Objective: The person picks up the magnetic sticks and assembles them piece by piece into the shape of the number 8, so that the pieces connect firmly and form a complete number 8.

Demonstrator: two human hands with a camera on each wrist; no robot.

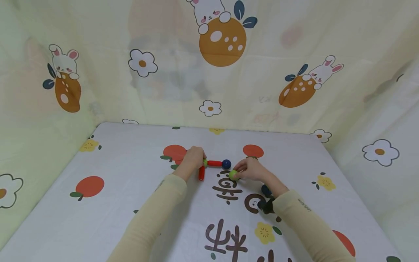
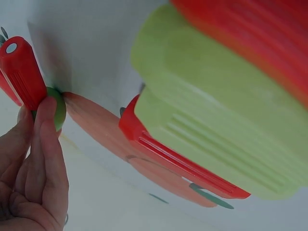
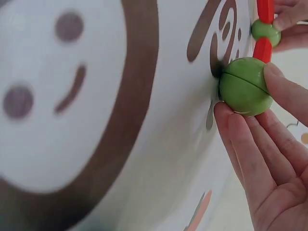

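Note:
My left hand [image 1: 194, 158] pinches a green ball [image 2: 58, 109] where it joins red rods. One red rod [image 1: 214, 163] runs right to a dark blue ball [image 1: 226, 164]; another red rod [image 1: 201, 173] points toward me. In the left wrist view a rod's tip [image 2: 11, 47] shows a metal disc. Just to the right, my right hand [image 1: 253, 169] holds a second green ball [image 3: 244, 87] between thumb and fingertips, low over the cloth. In the head view this ball stands apart from the rods.
Large in the left wrist view lie green rods [image 2: 226, 110] and a red rod [image 2: 178, 156]; my arm hides them in the head view. A dark blue round thing [image 1: 266, 190] sits by my right wrist. A printed cloth [image 1: 124, 189] covers the table; a patterned curtain [image 1: 176, 91] hangs behind.

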